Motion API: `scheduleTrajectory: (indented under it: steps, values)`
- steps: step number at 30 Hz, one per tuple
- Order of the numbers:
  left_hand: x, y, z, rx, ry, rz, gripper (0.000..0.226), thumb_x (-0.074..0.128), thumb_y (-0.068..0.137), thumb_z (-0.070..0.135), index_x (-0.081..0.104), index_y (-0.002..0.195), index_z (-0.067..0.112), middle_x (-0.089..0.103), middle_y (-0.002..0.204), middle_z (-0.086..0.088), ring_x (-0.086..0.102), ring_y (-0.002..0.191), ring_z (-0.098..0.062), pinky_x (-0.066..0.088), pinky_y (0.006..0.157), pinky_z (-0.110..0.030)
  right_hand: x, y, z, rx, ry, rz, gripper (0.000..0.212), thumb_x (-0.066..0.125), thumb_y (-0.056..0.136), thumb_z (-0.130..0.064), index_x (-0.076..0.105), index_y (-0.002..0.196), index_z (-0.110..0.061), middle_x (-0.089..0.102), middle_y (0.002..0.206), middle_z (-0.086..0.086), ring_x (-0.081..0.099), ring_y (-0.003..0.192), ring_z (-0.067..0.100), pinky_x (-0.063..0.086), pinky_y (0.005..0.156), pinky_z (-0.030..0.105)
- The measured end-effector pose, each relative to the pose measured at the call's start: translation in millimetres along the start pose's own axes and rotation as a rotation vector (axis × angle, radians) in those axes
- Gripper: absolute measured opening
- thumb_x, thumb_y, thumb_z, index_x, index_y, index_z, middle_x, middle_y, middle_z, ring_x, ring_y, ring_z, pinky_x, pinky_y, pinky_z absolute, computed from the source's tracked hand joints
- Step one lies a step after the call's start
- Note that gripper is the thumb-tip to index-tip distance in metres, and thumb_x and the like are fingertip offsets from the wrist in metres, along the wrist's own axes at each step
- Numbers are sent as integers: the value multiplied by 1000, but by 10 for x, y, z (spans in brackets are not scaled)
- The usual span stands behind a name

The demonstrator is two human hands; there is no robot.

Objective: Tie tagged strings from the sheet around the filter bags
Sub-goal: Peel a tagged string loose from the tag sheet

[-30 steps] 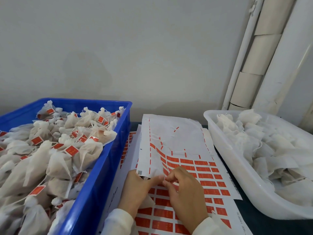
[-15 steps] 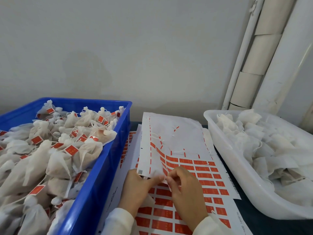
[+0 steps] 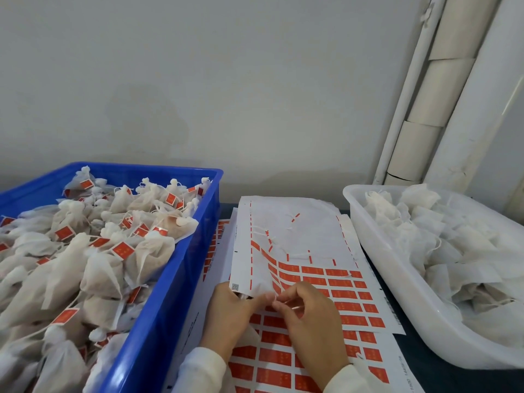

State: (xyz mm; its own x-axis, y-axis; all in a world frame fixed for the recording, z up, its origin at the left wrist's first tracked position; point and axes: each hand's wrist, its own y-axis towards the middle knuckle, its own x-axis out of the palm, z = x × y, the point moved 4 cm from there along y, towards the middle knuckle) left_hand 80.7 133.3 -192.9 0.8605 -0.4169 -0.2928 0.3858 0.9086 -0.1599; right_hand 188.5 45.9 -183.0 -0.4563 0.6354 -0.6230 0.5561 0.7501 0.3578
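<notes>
A: Seen in the middle, low: a white sheet [image 3: 286, 222] with rows of red tags [image 3: 337, 283]. Far half mostly stripped, only thin red slivers and loose white strings [image 3: 263, 232] left there. Near half full of tags.

B: And lying on more sheets [image 3: 269, 361] of the same kind, also printed red, spread toward the viewer.

A: Left hand [image 3: 231, 314] at the near left corner of the top sheet, thumb and fingers pinching the lifted paper edge. Small square code printed just by that corner.

B: Right hand [image 3: 309, 321] close beside, fingers curled, fingertips meeting those of the left. Pinching something thin and white, perhaps a string; too small to tell for sure.

A: Both in white sleeves [image 3: 198, 370].

B: To the left, a blue crate [image 3: 181, 268] heaped with filter bags [image 3: 99, 265], necks tied, red tags hanging from strings.

A: To the right, a white tub [image 3: 397, 282], holding flat white bags [image 3: 442, 239] with no tags visible.

B: Under everything a dark surface [image 3: 442, 378], visible between sheets and tub.

A: Behind, a plain pale wall [image 3: 226, 80]. At right, white pipes [image 3: 408, 89] running up at a slant, with cardboard tubes [image 3: 442, 92] stacked between them.
</notes>
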Motion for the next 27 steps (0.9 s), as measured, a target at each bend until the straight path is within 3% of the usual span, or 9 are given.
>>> scheduleTrajectory:
  steps: [5, 13, 18, 23, 27]
  values:
    - [5, -13, -9, 28, 8, -13, 47, 74, 76, 27, 53, 118, 21, 64, 111, -1, 63, 87, -15, 49, 61, -19, -22, 19, 67, 94, 148, -26, 16, 66, 83, -33, 57, 70, -33, 61, 71, -18, 59, 72, 0, 41, 64, 5]
    - [-8, 17, -57, -42, -15, 13, 40, 73, 76, 31, 50, 109, 26, 65, 103, 0, 65, 83, -16, 50, 59, -19, -7, 54, 143, 183, 316, -111, 11, 61, 88, -25, 62, 77, -27, 64, 79, -12, 62, 76, 4, 45, 63, 4]
    - [-1, 22, -75, -78, -29, -1, 37, 72, 77, 33, 49, 106, 29, 65, 100, 2, 65, 82, -16, 51, 60, -22, -7, 58, 160, 202, 346, -93, 13, 60, 88, -25, 61, 75, -28, 64, 74, -14, 61, 70, -2, 42, 61, 0]
    - [-1, 17, -69, -96, -60, -3, 24, 71, 78, 30, 50, 89, 33, 65, 89, 7, 65, 77, -14, 48, 54, -20, 14, 49, 181, 207, 295, -51, 12, 57, 89, -29, 57, 78, -28, 62, 75, -15, 61, 71, 1, 43, 59, 1]
    - [-21, 15, -68, -134, -121, 3, 24, 72, 78, 27, 53, 91, 28, 67, 94, 0, 66, 84, -20, 55, 70, -32, -20, 47, 214, 233, 312, 16, 13, 55, 91, -25, 54, 78, -27, 62, 76, -14, 62, 70, 2, 43, 56, 2]
